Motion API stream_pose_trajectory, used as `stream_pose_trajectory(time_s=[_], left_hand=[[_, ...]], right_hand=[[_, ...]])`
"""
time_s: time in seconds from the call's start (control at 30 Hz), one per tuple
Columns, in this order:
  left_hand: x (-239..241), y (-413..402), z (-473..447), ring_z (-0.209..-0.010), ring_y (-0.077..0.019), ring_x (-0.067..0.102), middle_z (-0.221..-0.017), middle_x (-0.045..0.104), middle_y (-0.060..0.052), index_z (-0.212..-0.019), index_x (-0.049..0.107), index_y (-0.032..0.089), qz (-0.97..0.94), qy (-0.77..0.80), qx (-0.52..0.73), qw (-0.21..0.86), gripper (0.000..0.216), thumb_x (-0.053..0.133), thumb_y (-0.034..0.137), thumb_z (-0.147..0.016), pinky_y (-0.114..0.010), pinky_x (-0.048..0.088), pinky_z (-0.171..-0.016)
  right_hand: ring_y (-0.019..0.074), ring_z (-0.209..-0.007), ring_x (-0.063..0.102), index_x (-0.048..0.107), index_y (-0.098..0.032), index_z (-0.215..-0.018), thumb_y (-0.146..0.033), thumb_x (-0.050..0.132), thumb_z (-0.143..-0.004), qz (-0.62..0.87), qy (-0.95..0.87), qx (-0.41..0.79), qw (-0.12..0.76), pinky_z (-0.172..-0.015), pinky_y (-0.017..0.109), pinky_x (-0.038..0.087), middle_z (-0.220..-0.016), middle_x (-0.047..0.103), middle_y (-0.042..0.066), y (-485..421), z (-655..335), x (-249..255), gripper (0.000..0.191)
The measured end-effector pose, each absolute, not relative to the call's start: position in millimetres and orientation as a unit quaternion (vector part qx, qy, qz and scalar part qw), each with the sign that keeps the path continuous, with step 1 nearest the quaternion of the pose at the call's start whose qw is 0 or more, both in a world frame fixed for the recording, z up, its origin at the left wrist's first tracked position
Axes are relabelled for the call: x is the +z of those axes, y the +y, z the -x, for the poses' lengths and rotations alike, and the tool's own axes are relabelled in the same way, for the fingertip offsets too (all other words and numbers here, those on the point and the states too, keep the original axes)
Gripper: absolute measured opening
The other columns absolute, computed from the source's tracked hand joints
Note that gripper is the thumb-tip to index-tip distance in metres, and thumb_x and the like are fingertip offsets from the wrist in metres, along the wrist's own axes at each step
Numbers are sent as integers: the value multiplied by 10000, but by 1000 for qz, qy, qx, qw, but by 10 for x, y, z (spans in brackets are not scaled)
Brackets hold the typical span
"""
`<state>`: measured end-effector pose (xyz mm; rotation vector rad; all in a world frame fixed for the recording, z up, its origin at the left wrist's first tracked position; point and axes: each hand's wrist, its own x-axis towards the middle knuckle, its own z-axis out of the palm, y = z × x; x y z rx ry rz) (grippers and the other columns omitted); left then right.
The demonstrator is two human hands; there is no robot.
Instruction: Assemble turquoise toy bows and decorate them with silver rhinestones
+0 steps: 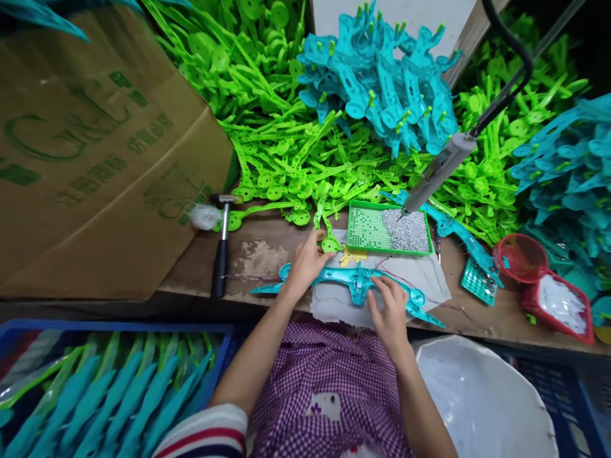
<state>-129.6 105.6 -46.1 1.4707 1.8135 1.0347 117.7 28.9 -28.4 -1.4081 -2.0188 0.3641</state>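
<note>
A long teal plastic part (356, 283) lies across a grey cloth (429, 280) on the workbench in front of me. My right hand (390, 312) rests on its middle, fingers curled and pressing down on it. My left hand (305, 264) is closed on a bright green plastic arm piece (327, 238) just above the teal part's left half. A small yellow piece (352, 257) lies between the two hands. Thin red wire (405, 280) trails over the cloth to the right.
A green tray of screws (389, 230) sits behind the cloth, with a hanging electric screwdriver (439, 172) tip over it. A hammer (221, 248) lies left. Heaps of green parts (272, 127) and teal parts (377, 76) fill the back. A cardboard box (95, 159), red baskets (520, 257) and a blue crate (114, 388) surround me.
</note>
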Motion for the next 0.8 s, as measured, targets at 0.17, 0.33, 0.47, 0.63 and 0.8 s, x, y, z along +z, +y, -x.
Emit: stream_pose_trajectory(time_s=[0.17,0.33,0.47,0.63,0.8], left_hand=[[-413,1004,1300,-918,-235,655,-1120,712,-62,-1264,579,236,-623,677,335,202,511,783,336,-806,-376,518,-879],[-403,921,1399,-1169,-310,549,-1242,657,-103,-1277,601,202,-696,639,285,159,524,774,351,-806,-447,439,-1031],[-347,859,1562,-1229,-302,536,-1311,603,-121,-1352,556,194,-695,631,303,166,508,672,280,-865,-451,417,-1076],[-323,901,1751,-1199,-307,569,-1253,627,-111,-1341,575,221,-701,636,261,190,505,647,238,-842,-452,437,-1060],[-365,1016,1751,-1074,-317,619,-1135,661,-120,-1211,646,198,-696,654,247,164,383,668,266,-834,-421,488,-947]], right_hand=[[233,-1157,599,637,-248,-1246,-316,530,-999,524,-772,165,320,-983,416,376,-1214,666,88,356,-1144,-139,278],[224,-1192,582,647,-256,-1229,-344,483,-1017,519,-772,188,315,-1015,409,364,-1244,671,73,774,-680,90,281],[274,-1268,524,568,-262,-1345,-337,501,-1002,517,-818,187,167,-1037,475,331,-1409,598,82,1165,-177,56,358],[316,-1327,451,541,-240,-1370,-332,497,-999,508,-844,144,98,-1088,597,243,-1496,523,127,1241,-16,-75,384],[307,-1196,546,543,-171,-1361,-377,547,-978,480,-863,129,92,-1102,596,219,-1312,645,173,1197,-61,-71,435]])
